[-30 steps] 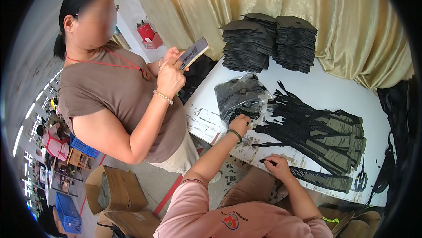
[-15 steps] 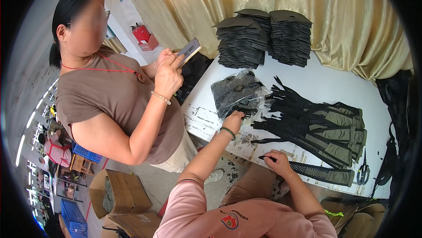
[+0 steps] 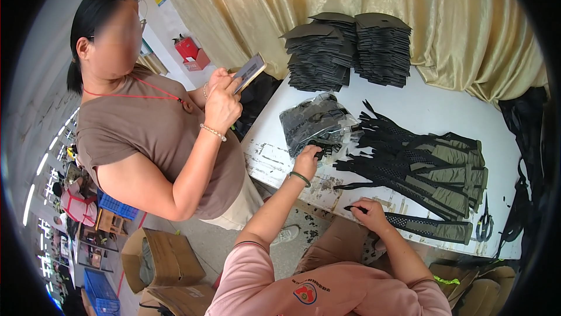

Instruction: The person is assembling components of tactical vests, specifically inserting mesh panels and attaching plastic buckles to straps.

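Watching remotely, I see the left hand [image 3: 306,163] at black clips [image 3: 329,149] by the plastic bag [image 3: 314,118]; I cannot tell its grip. Nearer and right of the bag, the right hand [image 3: 370,214] pinches a small black piece [image 3: 349,207]. Straps [image 3: 423,167] lie right of the bag, dark stacks [image 3: 382,53] behind. Lettering marks the pink shirt [image 3: 365,295].
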A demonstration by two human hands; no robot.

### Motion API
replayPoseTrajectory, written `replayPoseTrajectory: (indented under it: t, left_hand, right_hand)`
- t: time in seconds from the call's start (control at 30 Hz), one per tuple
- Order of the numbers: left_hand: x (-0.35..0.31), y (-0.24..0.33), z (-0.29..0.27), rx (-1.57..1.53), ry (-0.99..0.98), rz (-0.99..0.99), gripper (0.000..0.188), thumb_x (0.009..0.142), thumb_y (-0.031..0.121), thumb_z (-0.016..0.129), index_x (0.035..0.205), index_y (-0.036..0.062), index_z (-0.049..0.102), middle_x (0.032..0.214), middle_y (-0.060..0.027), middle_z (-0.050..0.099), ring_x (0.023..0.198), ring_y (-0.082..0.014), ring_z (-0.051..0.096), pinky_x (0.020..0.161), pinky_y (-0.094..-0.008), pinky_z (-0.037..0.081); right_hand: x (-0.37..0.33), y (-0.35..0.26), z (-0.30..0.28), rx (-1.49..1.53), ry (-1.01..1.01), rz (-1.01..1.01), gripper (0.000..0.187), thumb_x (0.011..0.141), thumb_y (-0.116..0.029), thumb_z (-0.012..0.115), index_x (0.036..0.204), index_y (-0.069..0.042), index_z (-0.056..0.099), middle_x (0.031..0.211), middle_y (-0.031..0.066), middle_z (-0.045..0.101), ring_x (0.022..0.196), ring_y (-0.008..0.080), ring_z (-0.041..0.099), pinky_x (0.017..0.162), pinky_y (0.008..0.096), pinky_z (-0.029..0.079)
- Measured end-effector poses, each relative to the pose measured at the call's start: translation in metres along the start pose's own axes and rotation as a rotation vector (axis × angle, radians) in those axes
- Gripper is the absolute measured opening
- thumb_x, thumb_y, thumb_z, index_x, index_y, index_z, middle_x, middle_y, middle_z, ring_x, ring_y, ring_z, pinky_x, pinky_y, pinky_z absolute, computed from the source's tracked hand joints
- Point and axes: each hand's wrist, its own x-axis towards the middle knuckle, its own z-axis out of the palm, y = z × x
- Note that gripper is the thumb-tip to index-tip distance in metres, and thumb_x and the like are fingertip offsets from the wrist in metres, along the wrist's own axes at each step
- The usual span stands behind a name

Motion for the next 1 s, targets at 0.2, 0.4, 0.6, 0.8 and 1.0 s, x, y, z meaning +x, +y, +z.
replayPoseTrajectory:
  t: [0.2,0.4,0.6,0.8,1.0]
  left_hand:
    - [0.003,-0.002,0.003,-0.129,-0.009,-0.185,0.03,0.071,-0.01,0.058,0.097,0.0045,0.062,0.086,-0.0134,0.06,0.076,-0.0275,0.06,0.068,-0.0328,0.05]
    - [-0.006,-0.011,0.007,-0.529,-0.039,-0.459,0.033,0.078,-0.008,0.056,0.108,0.0037,0.06,0.082,-0.0056,0.06,0.063,-0.0151,0.056,0.062,-0.0266,0.048]
    - [-0.026,0.042,0.005,-1.432,-0.274,-0.808,0.032,0.084,0.002,0.055,0.116,0.0028,0.057,0.086,-0.0013,0.061,0.07,-0.014,0.061,0.065,-0.027,0.051]
    - [-0.052,0.082,0.003,-1.674,-0.338,-0.789,0.03,0.084,0.004,0.056,0.114,0.0011,0.056,0.093,-0.0037,0.059,0.077,-0.0125,0.054,0.073,-0.0272,0.043]
    - [-0.062,0.107,0.002,-1.635,-0.469,-0.801,0.023,0.085,0.004,0.055,0.108,0.0047,0.058,0.092,-0.0033,0.058,0.074,-0.0134,0.054,0.067,-0.0262,0.043]
  right_hand:
    - [-0.003,0.003,-0.001,0.01,0.006,-0.025,0.012,0.079,-0.012,0.064,0.086,-0.003,0.066,0.071,0.0069,0.058,0.06,0.0177,0.054,0.055,0.0279,0.043]
    - [-0.006,-0.002,0.004,0.006,0.002,-0.028,0.012,0.079,-0.012,0.065,0.086,-0.002,0.066,0.071,0.0078,0.058,0.062,0.0185,0.055,0.057,0.028,0.043]
    - [-0.002,0.017,-0.005,0.303,0.018,0.248,0.014,0.083,-0.012,0.065,0.09,0.001,0.065,0.075,0.0035,0.062,0.065,0.0092,0.057,0.059,0.0238,0.046]
    - [0.025,-0.028,-0.032,0.566,-0.02,0.349,0.013,0.086,-0.013,0.061,0.091,-0.001,0.065,0.074,-0.0011,0.06,0.066,0.0065,0.053,0.062,0.0213,0.044]
    - [0.025,-0.035,-0.045,0.584,-0.076,0.334,0.011,0.083,-0.011,0.063,0.086,-0.001,0.065,0.073,-0.0002,0.06,0.064,0.0076,0.053,0.06,0.0219,0.042]
